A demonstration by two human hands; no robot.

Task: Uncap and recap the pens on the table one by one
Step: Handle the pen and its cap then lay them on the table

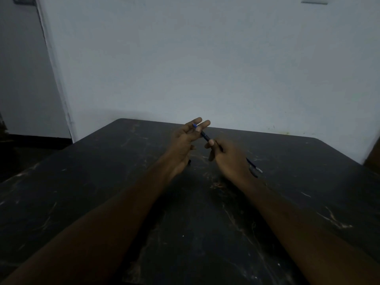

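Observation:
I hold a dark pen (205,137) slanted above the black table (102,192), between both hands. My left hand (185,140) pinches the end with the blue cap (194,125) between thumb and fingers, its other fingers stretched out. My right hand (228,156) grips the barrel, which runs under its fingers. More pens (255,168) lie on the table just right of my right hand, partly hidden by it; their number is unclear. Whether the blue cap is seated on the pen or pulled off cannot be told.
The table's far edge meets a pale wall (205,58). A small dark object (189,161) lies on the table under my left hand. A dark floor and doorway area (24,140) lie at the left. A brown object (373,155) stands at the right edge.

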